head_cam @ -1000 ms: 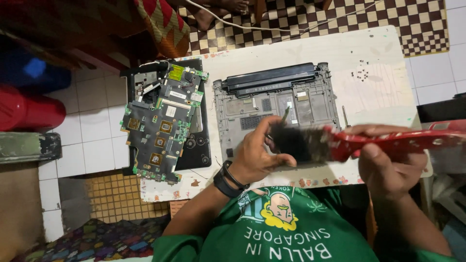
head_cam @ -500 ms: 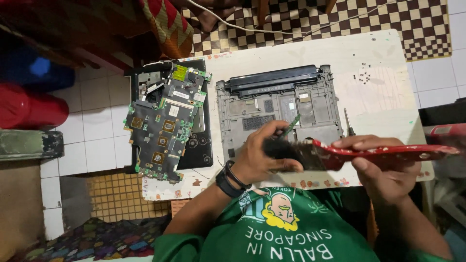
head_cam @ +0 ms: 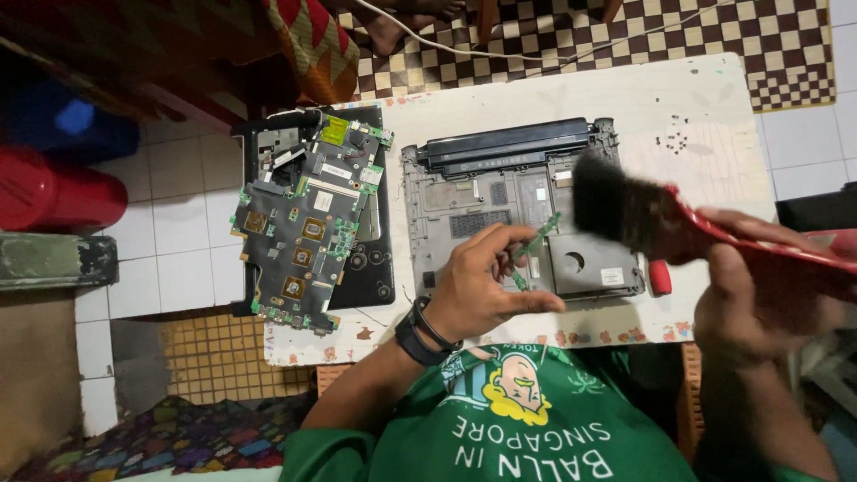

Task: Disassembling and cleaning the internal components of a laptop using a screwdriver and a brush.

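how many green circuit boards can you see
2: a large circuit board lying on the black panel at left, and a small strip board held in the left hand. Others may be hidden.

**Even light, blurred brush**

Soft overhead light falls evenly on the pale table (head_cam: 696,98), with only faint shadows. The upper left corner is dim and murky. The brush (head_cam: 625,210) and right hand (head_cam: 759,295) smear with motion blur; the circuit board (head_cam: 308,223) is sharp. No glare.
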